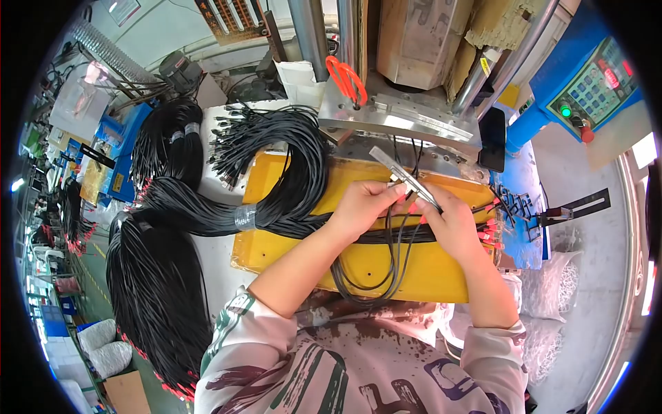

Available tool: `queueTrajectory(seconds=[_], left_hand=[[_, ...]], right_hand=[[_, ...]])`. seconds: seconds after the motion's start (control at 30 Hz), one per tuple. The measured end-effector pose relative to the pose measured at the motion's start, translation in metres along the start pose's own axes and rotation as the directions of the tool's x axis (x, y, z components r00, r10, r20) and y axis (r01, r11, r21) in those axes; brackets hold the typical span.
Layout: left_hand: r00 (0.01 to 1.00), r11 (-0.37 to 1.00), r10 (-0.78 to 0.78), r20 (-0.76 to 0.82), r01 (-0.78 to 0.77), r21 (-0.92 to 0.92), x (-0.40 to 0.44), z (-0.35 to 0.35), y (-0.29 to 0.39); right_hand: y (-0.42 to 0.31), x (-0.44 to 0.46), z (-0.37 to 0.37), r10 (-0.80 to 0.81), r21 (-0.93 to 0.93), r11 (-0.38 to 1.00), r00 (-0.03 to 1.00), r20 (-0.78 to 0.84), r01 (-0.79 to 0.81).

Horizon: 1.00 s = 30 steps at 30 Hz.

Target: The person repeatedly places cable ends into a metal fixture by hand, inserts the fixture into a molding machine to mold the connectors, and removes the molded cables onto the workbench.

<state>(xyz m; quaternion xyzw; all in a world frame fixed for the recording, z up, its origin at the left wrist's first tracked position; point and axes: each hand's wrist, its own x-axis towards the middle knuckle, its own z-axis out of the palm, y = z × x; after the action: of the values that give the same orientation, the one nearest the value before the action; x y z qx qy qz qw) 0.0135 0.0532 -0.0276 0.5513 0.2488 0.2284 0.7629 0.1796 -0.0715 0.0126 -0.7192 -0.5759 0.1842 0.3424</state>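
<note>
In front of a machine, a narrow metal mold bar is held at a slant between my hands. My right hand is closed around its lower right end. My left hand pinches thin black cables against the bar's middle; the cable ends there are mostly hidden by the fingers. From between the hands these cables hang in loops over the yellow board. Behind them, a thick bundle of black cables curves across the board, tied with clear wrap. Red cable ends lie to the right of my right hand.
Above the board stands the machine's metal plate with an orange coiled hose. More black cable bundles hang at the left. At the right are a blue control panel, a dark phone-like slab and a black slotted bracket.
</note>
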Motion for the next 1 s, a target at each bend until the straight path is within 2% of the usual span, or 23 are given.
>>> queueTrajectory(seconds=[0.1,0.23,0.37,0.5,0.63,0.73,0.77,0.8,0.87,0.9,0.93,1.0], left_hand=[[0.995,0.995,-0.094,-0.026,0.093,-0.033,0.001,-0.003,0.001],[0.992,0.981,-0.126,0.001,0.124,-0.149,0.003,-0.008,0.001],[0.996,0.996,-0.089,0.012,0.089,-0.019,0.002,-0.010,0.006],[0.993,0.993,-0.116,-0.011,0.115,-0.012,0.002,-0.008,0.006],[0.995,0.992,-0.090,0.042,0.093,-0.088,0.003,-0.013,0.004],[0.994,0.992,-0.107,0.011,0.107,-0.071,-0.001,-0.006,-0.001],[0.994,0.992,-0.108,-0.002,0.108,-0.061,0.000,-0.004,0.000],[0.994,0.993,-0.105,0.005,0.105,-0.057,0.002,-0.003,0.003],[0.989,0.989,-0.045,-0.144,0.024,-0.143,0.008,-0.005,0.010],[0.975,0.982,-0.020,-0.221,-0.022,-0.186,0.013,-0.006,0.012],[0.976,0.981,-0.023,-0.219,-0.020,-0.193,0.023,-0.001,0.011],[0.838,0.998,0.063,-0.542,-0.065,0.016,0.051,0.016,0.009]], right_hand=[[0.002,0.002,-0.003,0.021,0.036,0.999,1.000,-0.011,-0.020],[0.003,0.001,-0.002,-0.031,-0.004,0.999,0.999,0.039,0.031],[-0.006,0.000,-0.005,-0.025,-0.034,0.999,0.996,0.089,0.028],[-0.003,-0.002,-0.003,-0.009,0.064,0.998,1.000,0.017,0.008],[-0.005,-0.003,-0.004,-0.050,-0.060,0.997,0.999,0.020,0.051],[-0.009,-0.003,-0.019,0.027,0.005,1.000,0.971,0.236,-0.030],[-0.006,-0.008,-0.020,0.027,0.004,1.000,0.973,0.229,-0.028],[-0.001,-0.018,-0.018,-0.005,-0.018,1.000,0.994,0.113,0.007],[0.010,-0.037,-0.012,-0.071,-0.077,0.995,0.991,-0.113,0.063],[0.015,-0.042,-0.010,-0.069,-0.084,0.995,0.991,-0.114,0.059],[0.019,-0.046,-0.009,-0.056,-0.103,0.994,0.985,-0.161,0.040],[0.024,-0.055,-0.006,-0.031,-0.133,0.991,0.968,-0.247,-0.002]])
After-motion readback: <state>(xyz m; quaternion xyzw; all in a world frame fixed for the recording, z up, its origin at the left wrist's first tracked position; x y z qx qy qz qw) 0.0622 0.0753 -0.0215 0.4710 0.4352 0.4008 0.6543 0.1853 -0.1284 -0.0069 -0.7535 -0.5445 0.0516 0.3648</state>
